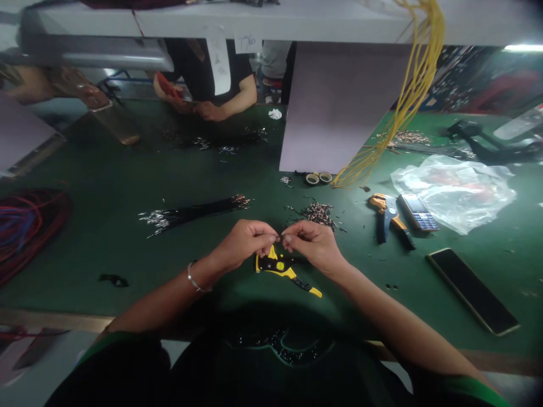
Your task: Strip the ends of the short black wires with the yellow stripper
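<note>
My left hand (247, 242) and my right hand (314, 244) meet fingertip to fingertip above the green table, each closed in a pinch. Something thin and dark seems to lie between their fingertips, too small to make out. Just below them rests a yellow and black wire stripper (278, 265), partly covered by the fingers. A bundle of black wires (199, 213) with bare copper and silvery ends lies to the left, beyond my left hand. Right behind my right hand is a heap of small dark and coppery pieces (319, 212).
Orange pliers (387, 212), a keypad phone (418, 212), a smartphone (473, 291) and a plastic bag (456, 189) lie right. Yellow wires (407, 107) hang from the overhead shelf (297, 28). Red and blue cable coils (29, 232) sit left. A co-worker's hands (207, 110) are across the table.
</note>
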A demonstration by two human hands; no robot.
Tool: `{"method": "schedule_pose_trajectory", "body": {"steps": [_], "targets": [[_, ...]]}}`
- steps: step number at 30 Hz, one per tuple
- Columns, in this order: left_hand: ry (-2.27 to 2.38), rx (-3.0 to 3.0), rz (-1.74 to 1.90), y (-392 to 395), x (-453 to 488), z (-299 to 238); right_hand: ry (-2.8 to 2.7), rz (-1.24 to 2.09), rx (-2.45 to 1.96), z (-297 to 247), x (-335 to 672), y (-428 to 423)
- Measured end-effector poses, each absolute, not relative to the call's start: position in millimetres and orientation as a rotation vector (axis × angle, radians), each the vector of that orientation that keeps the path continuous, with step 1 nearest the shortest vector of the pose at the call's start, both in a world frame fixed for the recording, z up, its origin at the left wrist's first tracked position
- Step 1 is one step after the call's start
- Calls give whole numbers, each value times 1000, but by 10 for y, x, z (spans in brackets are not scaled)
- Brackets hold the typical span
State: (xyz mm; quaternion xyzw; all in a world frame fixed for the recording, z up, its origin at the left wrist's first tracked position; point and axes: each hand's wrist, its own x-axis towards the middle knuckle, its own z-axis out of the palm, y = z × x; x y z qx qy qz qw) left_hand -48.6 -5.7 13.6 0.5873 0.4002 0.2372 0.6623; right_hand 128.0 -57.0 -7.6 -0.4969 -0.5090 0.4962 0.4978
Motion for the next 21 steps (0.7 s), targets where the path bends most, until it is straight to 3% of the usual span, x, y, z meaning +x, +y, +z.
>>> {"method": "schedule_pose_trajectory", "body": {"steps": [21], "targets": [[1036,1494,559,-68,-501,142,-1332,1067,-1266,-94,1261,-539]]}}
